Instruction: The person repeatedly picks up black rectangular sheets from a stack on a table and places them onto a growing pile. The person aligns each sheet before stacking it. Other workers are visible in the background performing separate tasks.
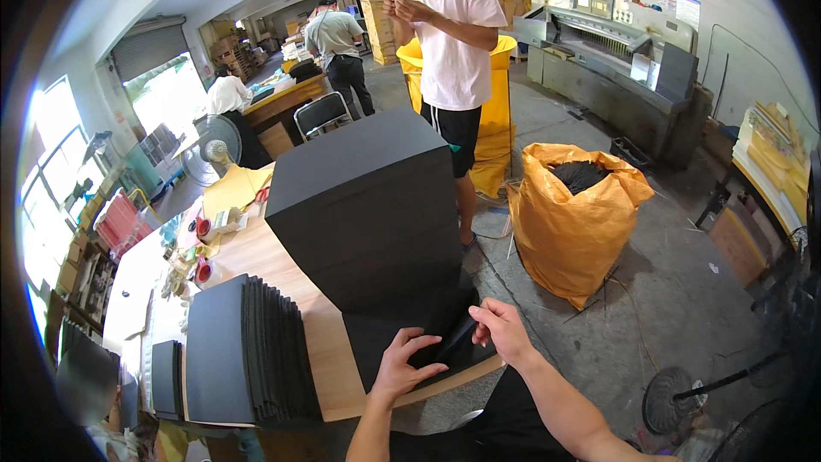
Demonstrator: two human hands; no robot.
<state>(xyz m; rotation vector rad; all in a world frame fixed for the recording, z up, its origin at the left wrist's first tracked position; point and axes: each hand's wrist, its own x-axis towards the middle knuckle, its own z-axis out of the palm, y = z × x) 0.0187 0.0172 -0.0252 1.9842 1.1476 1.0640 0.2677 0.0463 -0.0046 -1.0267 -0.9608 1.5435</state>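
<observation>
Black sheet (457, 342) is at the near end of the wood-top table (323, 368), right in front of the tall black stack (368, 231), its raised part curling up between the two hands. Likely light and thin, springy rather than floppy: it looks to take a smooth curve with no crease that I can make out. Surface has a dull sheen, so probably some slip under dry fingers; I'd guess not fragile, but a hard pinch could mark or kink it. Best hold is a light thumb-and-finger pinch on the free edge, other hand flat near the bend for support. Right hand (503, 331) is closed, fingers curled, looks to be pinching the raised edge; exact finger contact is partly hidden. Left hand (406, 364) is half open, thumb and fingers spread apart, low against the sheet on the near side; nothing gripped that I can see, and can't tell how firmly it presses. Fanned pile of black sheets (244, 351) stands on the same table, off to the left.
</observation>
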